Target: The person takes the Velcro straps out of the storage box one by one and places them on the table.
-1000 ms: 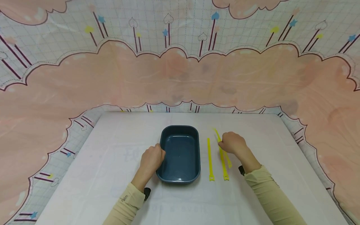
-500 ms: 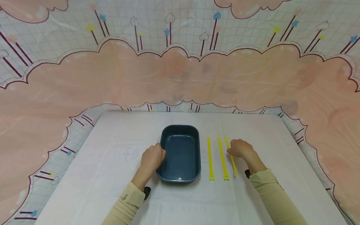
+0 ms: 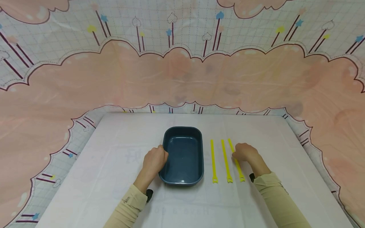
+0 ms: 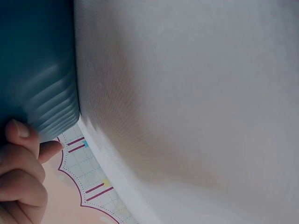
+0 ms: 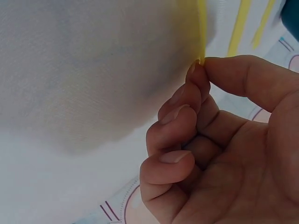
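Observation:
A dark blue rectangular container (image 3: 183,158) stands on the white-covered table. My left hand (image 3: 154,159) grips its left side, and in the left wrist view the thumb lies on the outer wall (image 4: 39,70). To the container's right, two yellow cable ties (image 3: 213,161) lie side by side, each with its wide slotted end towards me. A third yellow cable tie (image 3: 239,170) slants to the right of them. My right hand (image 3: 246,152) pinches it between thumb and index finger, seen also in the right wrist view, where the other fingers curl below the cable tie (image 5: 202,28).
The white tabletop (image 3: 114,177) stretches around the container and cable ties. Its far edge meets a hanging pink and white patterned cloth (image 3: 182,76). A dark band with a small black device (image 3: 149,194) sits at the left wrist.
My right hand has moved right and towards me with the third cable tie. It has gone from crossing the middle tie to lying apart on its right. My left hand has stayed still.

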`<control>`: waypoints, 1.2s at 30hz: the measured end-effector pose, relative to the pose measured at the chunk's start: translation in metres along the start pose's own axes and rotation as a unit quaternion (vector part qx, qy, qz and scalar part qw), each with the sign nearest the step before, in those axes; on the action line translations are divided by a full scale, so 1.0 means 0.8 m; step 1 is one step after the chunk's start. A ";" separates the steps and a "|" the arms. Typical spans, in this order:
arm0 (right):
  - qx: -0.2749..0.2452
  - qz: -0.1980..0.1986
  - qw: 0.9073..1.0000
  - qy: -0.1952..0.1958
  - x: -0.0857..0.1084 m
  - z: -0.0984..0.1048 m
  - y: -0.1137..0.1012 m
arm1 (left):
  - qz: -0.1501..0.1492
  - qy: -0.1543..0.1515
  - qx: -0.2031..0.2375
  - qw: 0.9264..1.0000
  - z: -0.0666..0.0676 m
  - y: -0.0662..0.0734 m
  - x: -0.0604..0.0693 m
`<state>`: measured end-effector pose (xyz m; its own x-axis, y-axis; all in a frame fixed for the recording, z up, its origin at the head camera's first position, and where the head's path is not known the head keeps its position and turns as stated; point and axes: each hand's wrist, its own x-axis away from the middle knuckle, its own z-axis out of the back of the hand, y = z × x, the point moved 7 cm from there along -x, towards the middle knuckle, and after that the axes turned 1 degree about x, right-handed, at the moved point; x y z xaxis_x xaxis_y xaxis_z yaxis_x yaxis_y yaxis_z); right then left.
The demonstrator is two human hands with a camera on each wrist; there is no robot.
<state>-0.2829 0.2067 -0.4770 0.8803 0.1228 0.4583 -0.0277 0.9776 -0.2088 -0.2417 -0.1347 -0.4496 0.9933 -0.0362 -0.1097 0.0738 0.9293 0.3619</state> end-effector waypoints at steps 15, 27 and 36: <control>0.015 -0.001 1.000 -0.006 -0.003 -0.003 0.001 | 0.002 -0.003 0.000 1.000 0.001 -0.001 0.002; 0.020 0.014 1.000 0.004 0.000 0.001 0.000 | -0.004 -0.001 -0.007 1.000 0.002 0.000 0.001; 0.008 0.016 1.000 0.010 0.001 0.003 0.004 | -0.005 -0.010 -0.005 1.000 0.005 -0.005 -0.003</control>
<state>-0.2832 0.2102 -0.4753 0.8883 0.1514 0.4337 -0.0641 0.9757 -0.2093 -0.2440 -0.1399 -0.4471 0.9942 -0.0529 -0.0938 0.0827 0.9328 0.3508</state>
